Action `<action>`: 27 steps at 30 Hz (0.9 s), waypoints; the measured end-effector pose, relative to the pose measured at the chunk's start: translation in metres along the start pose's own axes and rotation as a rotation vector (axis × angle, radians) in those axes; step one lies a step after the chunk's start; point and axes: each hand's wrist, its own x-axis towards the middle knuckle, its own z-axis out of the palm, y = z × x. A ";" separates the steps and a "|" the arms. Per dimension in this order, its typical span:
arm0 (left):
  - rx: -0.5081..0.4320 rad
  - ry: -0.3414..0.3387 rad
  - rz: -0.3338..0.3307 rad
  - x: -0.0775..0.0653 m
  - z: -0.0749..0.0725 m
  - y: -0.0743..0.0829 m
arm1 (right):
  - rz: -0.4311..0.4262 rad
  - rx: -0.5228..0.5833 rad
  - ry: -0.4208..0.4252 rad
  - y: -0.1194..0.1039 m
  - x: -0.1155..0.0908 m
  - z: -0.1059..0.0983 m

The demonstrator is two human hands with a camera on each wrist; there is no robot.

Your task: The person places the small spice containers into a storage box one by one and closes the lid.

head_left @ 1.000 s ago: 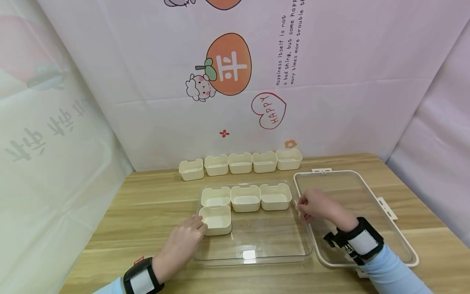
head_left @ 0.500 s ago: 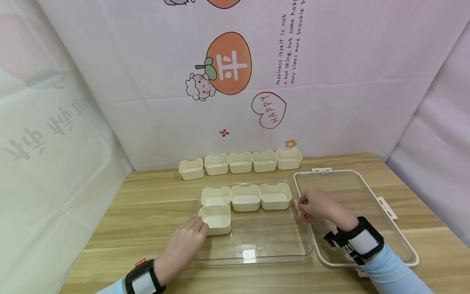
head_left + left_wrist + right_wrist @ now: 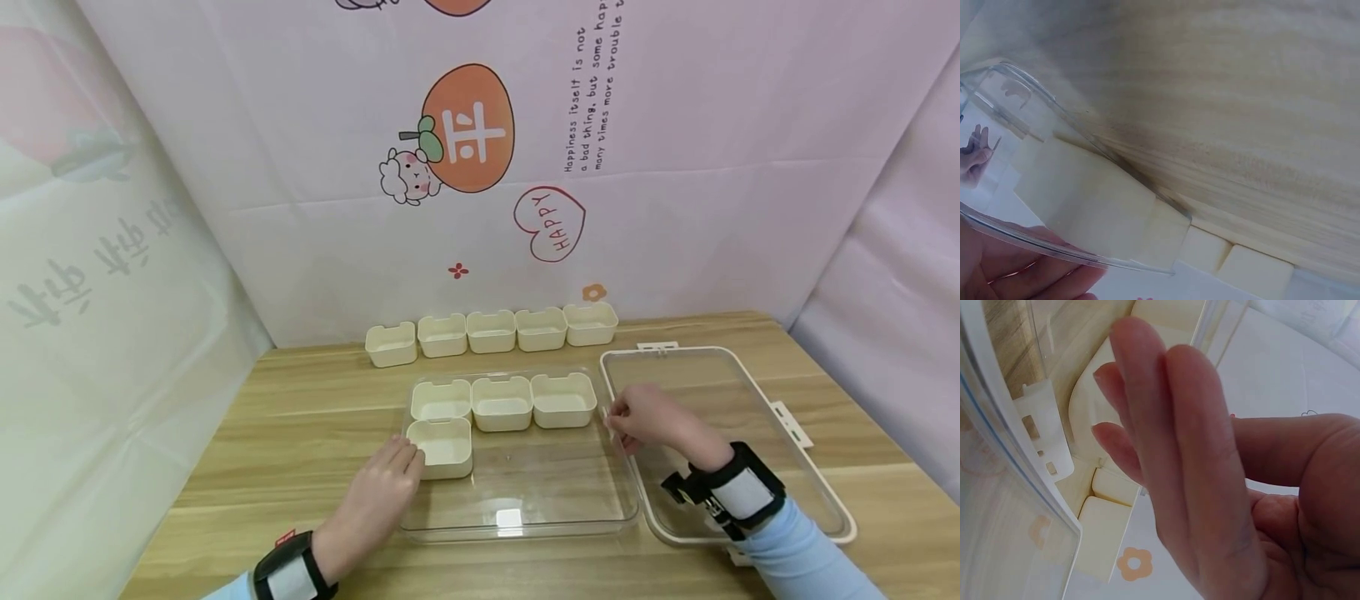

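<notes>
Barely anything has moved in the last second: the left grip (image 3: 375,496) has shifted very slightly, while the right grip (image 3: 648,417) and the bins stay put. In the head view the left grip lies at the left rim of the clear box (image 3: 540,496), its fingertips beside the front cream bin (image 3: 442,450); the thumb is hard to make out, so whether it pinches anything I cannot tell. The left wrist view adds that its fingers reach across the rim, partly seen through the clear wall. The right grip is at the opposite rim. From the head its fingers seem bunched; its own wrist view instead shows two straight fingers side by side, with two more tips apart behind them.

Beyond the left grip, three cream bins (image 3: 502,408) stand in a row inside the box. Farther off, five more bins (image 3: 491,333) line the back of the bench (image 3: 300,417). Beneath the right forearm lies the white-framed lid (image 3: 697,375). Close up, the right wrist view reveals cut-outs in a white clip (image 3: 1045,431).
</notes>
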 end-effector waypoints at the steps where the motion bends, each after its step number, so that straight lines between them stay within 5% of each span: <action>1: -0.010 0.011 -0.013 0.000 0.000 -0.001 | 0.001 -0.001 0.001 0.000 0.000 0.000; 9: -0.108 0.086 -0.185 0.008 0.003 -0.021 | -0.008 0.028 -0.005 0.002 0.001 0.001; 16: -0.167 0.189 -0.248 0.016 0.017 -0.051 | -0.004 0.027 0.003 0.001 0.001 0.001; 27: -0.132 0.172 -0.365 0.016 0.040 -0.090 | 0.005 0.003 0.009 0.001 -0.001 0.001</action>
